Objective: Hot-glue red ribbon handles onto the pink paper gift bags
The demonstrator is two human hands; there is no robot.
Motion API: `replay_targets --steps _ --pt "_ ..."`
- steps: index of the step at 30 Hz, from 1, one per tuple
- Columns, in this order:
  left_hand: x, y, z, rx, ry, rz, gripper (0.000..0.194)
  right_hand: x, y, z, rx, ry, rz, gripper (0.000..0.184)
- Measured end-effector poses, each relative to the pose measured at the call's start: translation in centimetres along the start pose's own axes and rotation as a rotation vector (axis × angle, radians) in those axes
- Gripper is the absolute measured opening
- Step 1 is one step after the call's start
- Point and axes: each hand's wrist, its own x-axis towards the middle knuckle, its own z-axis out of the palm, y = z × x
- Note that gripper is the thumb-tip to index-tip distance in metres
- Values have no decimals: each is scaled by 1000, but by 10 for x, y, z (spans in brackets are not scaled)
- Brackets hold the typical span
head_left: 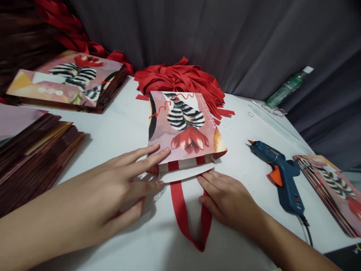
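Observation:
A printed paper bag (187,128) with black-and-white striped shapes and a red flower lies on the white table, its mouth toward me and slightly parted. A red ribbon handle (178,205) loops out of the white inner side. My left hand (121,184) is open, fingers stretched and spread: two rest on the bag's upper panel, and another touches the left corner of the mouth. At the right end of the lower edge, my right hand (225,195) has its fingers closed on the bag's rim, beside the ribbon. Its fingertips are partly hidden.
A blue glue gun (282,173) with an orange trigger lies at right, its cord running forward. Stacked bags (70,82) stand at left, more bags (332,188) at far right. Behind are a red ribbon pile (180,77), a green bottle (290,88) and a grey curtain (211,37).

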Motion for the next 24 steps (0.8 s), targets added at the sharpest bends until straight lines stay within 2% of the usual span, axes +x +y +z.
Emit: replay_targets --steps 3,6,10,12,16,19,21,24 --pt "-1 -3 0 2 -26 5 33 -1 -1 -2 21 17 -11 42" --pt "0 0 -1 2 -35 -24 33 -4 -1 -8 89 141 3 31" --pt "1 8 -1 22 1 -52 30 -5 9 -14 71 414 234 19" --pt "2 10 -2 45 10 -35 29 -3 19 -12 -4 481 276 18" --pt "3 9 -2 58 21 -2 32 2 34 -5 -227 441 155 25" --pt "3 10 -3 65 21 -5 29 6 35 -2 -373 405 152 25" --pt "4 11 -4 66 23 -24 27 7 33 -2 -372 392 154 26" --pt "4 13 -5 66 36 -16 26 4 30 -7 -207 397 172 25"
